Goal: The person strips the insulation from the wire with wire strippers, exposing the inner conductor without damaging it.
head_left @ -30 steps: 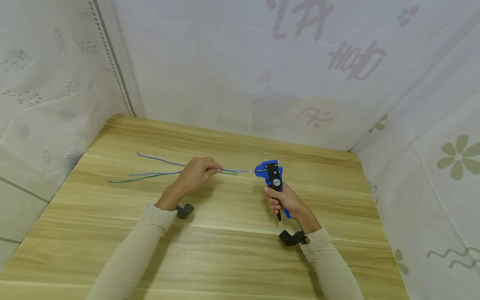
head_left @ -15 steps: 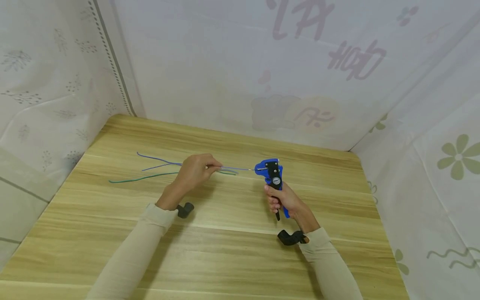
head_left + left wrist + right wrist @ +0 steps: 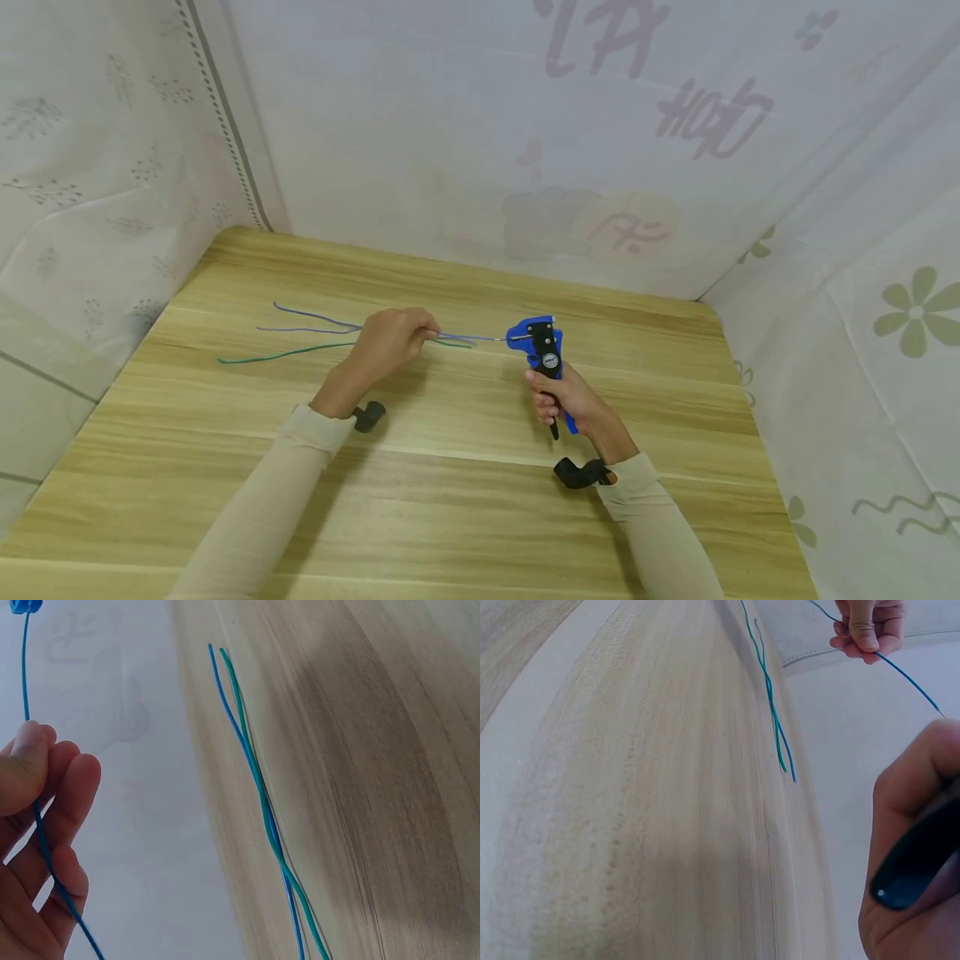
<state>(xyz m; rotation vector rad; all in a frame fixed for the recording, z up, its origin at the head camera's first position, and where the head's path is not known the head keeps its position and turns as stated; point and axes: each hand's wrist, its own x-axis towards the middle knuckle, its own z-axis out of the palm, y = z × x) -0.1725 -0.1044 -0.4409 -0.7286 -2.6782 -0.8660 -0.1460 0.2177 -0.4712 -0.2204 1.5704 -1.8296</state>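
Observation:
In the head view my left hand (image 3: 392, 343) pinches a blue wire (image 3: 471, 337) between thumb and fingers. That wire runs right, and a short bare metal bit shows where it meets the nose of a blue-and-black wire stripper (image 3: 542, 335). Its handles are gripped by my right hand (image 3: 564, 397), upright over the table. A green wire (image 3: 238, 701) and a second blue wire (image 3: 222, 694) lie crossed on the tabletop below the left hand. From the right wrist, a dark handle tip (image 3: 900, 889) shows in front of my right hand; the stripper's head is outside that view.
The wood-grain table (image 3: 465, 517) is enclosed by pale printed sheets (image 3: 420, 125) at the back and sides. A black wrist mount (image 3: 369, 417) sits on the left wrist, and another black mount (image 3: 579, 473) on the right.
The held wire's free tail has swung away from the green wire toward the back. My left hand has risen slightly, and the right hand with the stripper has shifted a little left and back.

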